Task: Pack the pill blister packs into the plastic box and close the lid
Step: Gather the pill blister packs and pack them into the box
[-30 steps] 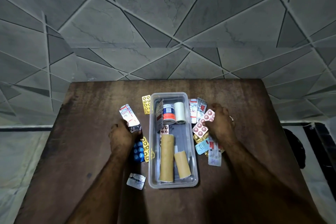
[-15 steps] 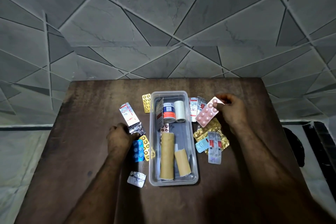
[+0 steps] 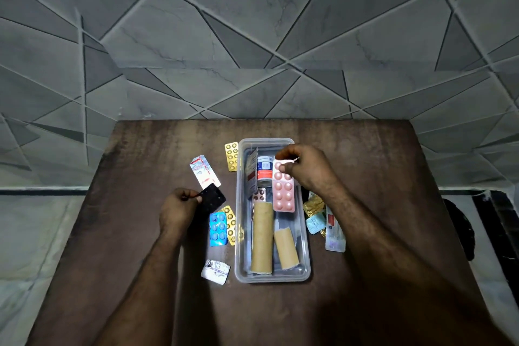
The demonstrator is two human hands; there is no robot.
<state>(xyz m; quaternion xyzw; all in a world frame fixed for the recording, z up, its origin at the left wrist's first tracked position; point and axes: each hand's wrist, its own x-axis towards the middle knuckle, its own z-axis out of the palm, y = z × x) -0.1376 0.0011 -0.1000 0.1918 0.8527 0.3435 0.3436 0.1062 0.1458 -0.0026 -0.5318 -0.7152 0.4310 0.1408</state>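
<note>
Head view looks down on a dark, streaked wooden surface (image 3: 140, 205) set against a floor of grey marbled tiles cut into angular shapes. At its middle lies a clear rectangular plastic box (image 3: 305, 247) with rounded corners, no lid on it. Inside, two tan cardboard tubes (image 3: 262, 237) lie lengthwise at the near end, one long, one short and slanted; a small white bottle with a red and blue label (image 3: 264, 170) lies at the far end, and a small foil strip with brownish pills (image 3: 259, 195) sits between them.

The right hand (image 3: 306, 168) pinches the top edge of a glossy pink blister pack (image 3: 283, 191) with two columns of round domes, holding it over the box's right side. The left hand (image 3: 179, 206) grips a dark, flat blister pack (image 3: 212, 196) by one corner, left of the box.

On the surface left of the box lie a yellow pack (image 3: 231, 156), a silver and red foil strip (image 3: 203, 171), a bright blue pack (image 3: 218, 229) overlapping another yellow one, and a crumpled silver piece (image 3: 215, 271). Right of the box, partly behind the right forearm, sit crinkled gold foil (image 3: 313, 203) and pale blue and silver strips (image 3: 334, 233).
</note>
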